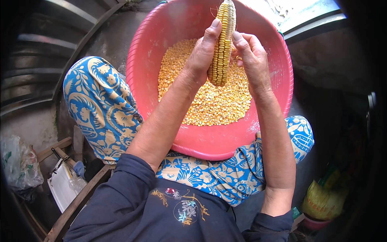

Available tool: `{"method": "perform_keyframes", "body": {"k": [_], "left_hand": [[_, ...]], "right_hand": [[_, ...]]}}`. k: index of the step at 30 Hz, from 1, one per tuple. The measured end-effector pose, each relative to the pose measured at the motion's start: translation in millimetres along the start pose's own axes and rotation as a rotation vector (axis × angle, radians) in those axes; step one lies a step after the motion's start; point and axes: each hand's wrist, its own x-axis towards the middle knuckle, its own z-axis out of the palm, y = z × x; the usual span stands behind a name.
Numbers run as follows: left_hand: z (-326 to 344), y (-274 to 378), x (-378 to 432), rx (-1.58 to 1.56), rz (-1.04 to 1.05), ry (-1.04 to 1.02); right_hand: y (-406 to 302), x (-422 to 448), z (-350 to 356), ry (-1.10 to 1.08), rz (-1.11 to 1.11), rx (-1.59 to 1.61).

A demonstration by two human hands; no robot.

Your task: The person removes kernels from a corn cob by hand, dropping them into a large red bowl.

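My left hand grips an ear of yellow corn upright, its thumb lying along the kernels. On the right side and at the top of the ear, pale bare cob shows where kernels are gone. My right hand is close against the right side of the ear, thumb up and fingers curled, with a few loose kernels by the fingers. Below both hands, a large red plastic basin holds a heap of loose corn kernels. The basin rests between my knees.
A wooden frame stands at the lower left, with a white tray and a clear plastic bag beyond it. A yellow bag sits in a small pink tub at the lower right. Corrugated metal lines the upper left.
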Motion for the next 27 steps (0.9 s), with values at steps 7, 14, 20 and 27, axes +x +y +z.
{"method": "perform_keyframes", "body": {"k": [7,14,20,27], "left_hand": [[5,4,-4,0.090,0.108,0.112],[2,1,-3,0.081,0.081,0.170],[-14,-4,6,-0.067,0.052,0.087],[-18,-1,9,-0.241,0.038,0.151]], "right_hand": [[9,1,5,-0.005,0.056,-0.028],[16,0,7,-0.144,0.057,-0.038],[12,-2,10,-0.208,0.063,-0.056],[11,-13,24,-0.238,0.053,-0.060]]}}
